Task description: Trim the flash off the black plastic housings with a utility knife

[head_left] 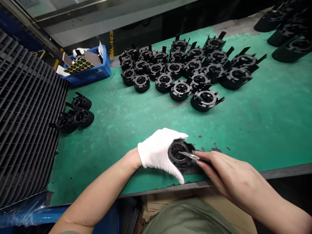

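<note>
**Blade tip right at the hub of a black round part (175,158)**

So, writing first: the yellow marks (111,44) behind the tabletop (122,126) look like lettering, but I can't make them out. Same with the faint print on the pale sheet (39,5) up top left. The yellow sheet (79,66) in the blue bin (91,77) has rows of black round stickers, way too small to read.

Now the part itself: all black, matte-ish, with ring inside ring, thin ribs around a small center hub, plus bits jutting out on the far right side. It's sitting near the front edge of the green tabletop. The left hand (157,149), in a white glove, grips it with thumb and fingers spread around opposite sides. The bare right hand (231,174) is closed around a knife (191,156), its pointy blade angled in at the hub.

Similar black pieces (174,69) stand bunched farther back, tabs sticking up.
</note>
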